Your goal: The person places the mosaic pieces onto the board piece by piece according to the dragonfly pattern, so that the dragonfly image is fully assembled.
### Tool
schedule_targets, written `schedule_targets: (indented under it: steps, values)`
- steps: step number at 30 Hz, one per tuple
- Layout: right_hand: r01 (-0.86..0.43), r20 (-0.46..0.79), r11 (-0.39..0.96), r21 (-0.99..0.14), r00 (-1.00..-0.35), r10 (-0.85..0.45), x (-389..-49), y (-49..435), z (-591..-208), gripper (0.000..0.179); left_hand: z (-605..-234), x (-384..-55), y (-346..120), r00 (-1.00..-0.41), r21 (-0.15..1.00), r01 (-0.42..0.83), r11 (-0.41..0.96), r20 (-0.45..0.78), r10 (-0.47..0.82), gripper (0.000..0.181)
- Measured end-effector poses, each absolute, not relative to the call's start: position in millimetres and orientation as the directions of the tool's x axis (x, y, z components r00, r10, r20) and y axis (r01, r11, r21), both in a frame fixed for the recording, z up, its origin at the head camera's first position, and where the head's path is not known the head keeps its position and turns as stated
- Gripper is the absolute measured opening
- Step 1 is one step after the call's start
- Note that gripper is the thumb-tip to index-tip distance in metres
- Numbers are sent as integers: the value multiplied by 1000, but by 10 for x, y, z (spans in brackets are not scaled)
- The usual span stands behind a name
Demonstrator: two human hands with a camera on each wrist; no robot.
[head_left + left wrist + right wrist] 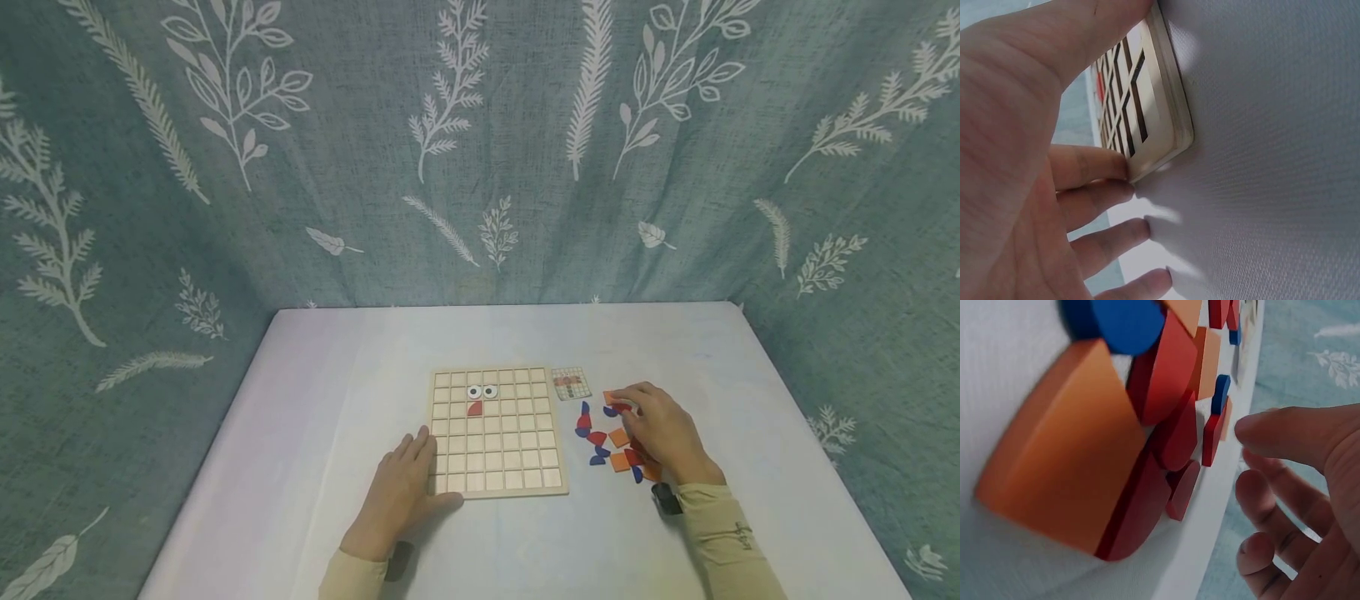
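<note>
A wooden grid board (517,475) lies on the table, bearing two round eye pieces (482,392) and a red quarter-circle piece (475,408) just below them. My left hand (405,487) rests at its lower left corner, fingers along the left side and thumb by the front edge. In the left wrist view, fingertips touch the corner of the board (1166,119). Over loose wooden pieces to the right hovers my right hand (663,429), fingers loosely bent with nothing between them. Its fingertips are near an orange square (608,397) and a red piece (621,407).
A small pattern card (572,383) lies by the board's upper right corner. Several blue, red and orange pieces, such as an orange square (619,462), are scattered between the board and my right hand. Leaf-patterned cloth (480,250) hangs behind the white table (360,375).
</note>
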State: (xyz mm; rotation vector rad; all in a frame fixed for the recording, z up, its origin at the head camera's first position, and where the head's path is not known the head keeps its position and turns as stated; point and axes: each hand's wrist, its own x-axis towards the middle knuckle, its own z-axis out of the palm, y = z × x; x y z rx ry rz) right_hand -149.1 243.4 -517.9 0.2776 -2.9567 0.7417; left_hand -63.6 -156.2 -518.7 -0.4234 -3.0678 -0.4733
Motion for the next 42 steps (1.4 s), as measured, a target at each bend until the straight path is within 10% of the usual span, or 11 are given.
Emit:
schedule_targets:
  steps: [42]
  values:
    - [-8,-95,902,-431,-994,-54,-1583,2507,-5176,36,-5239,-645,-1573,-971,306,237,922,39,236,101]
